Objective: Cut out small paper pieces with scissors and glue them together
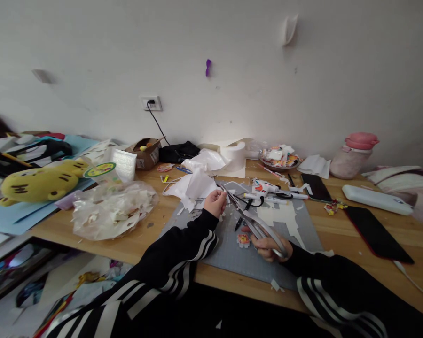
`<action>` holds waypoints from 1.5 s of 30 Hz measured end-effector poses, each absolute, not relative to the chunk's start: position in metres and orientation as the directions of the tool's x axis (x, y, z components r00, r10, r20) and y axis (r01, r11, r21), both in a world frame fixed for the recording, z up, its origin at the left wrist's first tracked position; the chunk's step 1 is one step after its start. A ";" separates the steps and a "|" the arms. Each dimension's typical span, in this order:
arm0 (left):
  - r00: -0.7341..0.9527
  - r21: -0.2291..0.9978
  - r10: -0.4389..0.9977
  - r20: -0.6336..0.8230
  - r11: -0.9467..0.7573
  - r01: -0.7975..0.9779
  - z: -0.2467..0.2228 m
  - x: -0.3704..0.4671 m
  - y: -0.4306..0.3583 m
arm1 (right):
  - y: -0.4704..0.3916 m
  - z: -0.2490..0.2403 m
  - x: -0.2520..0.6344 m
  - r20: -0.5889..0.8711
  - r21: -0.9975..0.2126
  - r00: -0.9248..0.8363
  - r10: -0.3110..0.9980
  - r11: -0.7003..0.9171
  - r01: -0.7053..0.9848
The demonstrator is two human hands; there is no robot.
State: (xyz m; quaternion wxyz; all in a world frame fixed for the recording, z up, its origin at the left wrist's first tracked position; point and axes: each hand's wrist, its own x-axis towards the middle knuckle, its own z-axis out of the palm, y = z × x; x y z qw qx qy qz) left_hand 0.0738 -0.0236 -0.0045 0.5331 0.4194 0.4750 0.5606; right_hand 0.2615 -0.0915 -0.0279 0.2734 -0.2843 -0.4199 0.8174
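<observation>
Slanting above a grey cutting mat [222,260], long silver metal scissors [256,227] look stiff but light, best held by the handles, where the right hand [265,247] is closed. Near their tips, over the mat's far left, the left hand [215,203] pinches narrowly, any contents too small to tell.

Dim, greyish indoor light, soft shadows on the wall, slight overall blur, and wide-angle stretching toward the edges.

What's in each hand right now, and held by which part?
Right hand: scissors, gripped by the handles, blades toward the left hand. Left hand: fingertips pinched together; whatever is between them is too small to tell.
</observation>
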 end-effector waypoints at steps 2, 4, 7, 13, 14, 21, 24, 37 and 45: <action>-0.079 0.980 0.996 -0.044 0.027 -0.197 -0.004 0.074 -0.024 | -0.091 -0.029 0.261 -0.236 -0.847 -0.683 0.691 -0.491 -0.204; -0.074 0.979 0.996 -0.048 0.032 -0.204 -0.004 0.074 -0.024 | -0.091 -0.030 0.261 -0.252 -0.847 -0.678 0.691 -0.496 -0.191; -0.065 0.976 0.997 -0.039 0.024 -0.214 -0.004 0.075 -0.024 | -0.091 -0.031 0.261 -0.264 -0.842 -0.672 0.692 -0.506 -0.190; -0.079 0.972 0.997 0.008 -0.026 -0.234 -0.005 0.075 -0.024 | -0.090 -0.031 0.261 -0.328 -0.827 -0.645 0.691 -0.540 -0.158; -0.083 0.971 0.996 0.015 -0.034 -0.237 -0.005 0.075 -0.023 | -0.089 -0.031 0.261 -0.337 -0.824 -0.647 0.684 -0.547 -0.149; -0.081 0.973 0.997 0.013 -0.031 -0.230 -0.008 0.073 -0.021 | -0.086 -0.030 0.261 -0.334 -0.782 -0.681 0.651 -0.595 -0.186; -0.076 0.966 0.997 0.028 -0.047 -0.255 -0.008 0.074 -0.022 | -0.085 -0.030 0.262 -0.327 -0.761 -0.692 0.643 -0.614 -0.210; -0.096 0.940 0.995 0.027 -0.058 -0.336 -0.015 0.075 -0.015 | -0.084 -0.031 0.264 -0.304 -0.770 -0.710 0.635 -0.603 -0.210; -0.096 0.927 0.995 0.032 -0.065 -0.370 -0.016 0.074 -0.015 | -0.083 -0.029 0.264 -0.302 -0.770 -0.720 0.625 -0.605 -0.202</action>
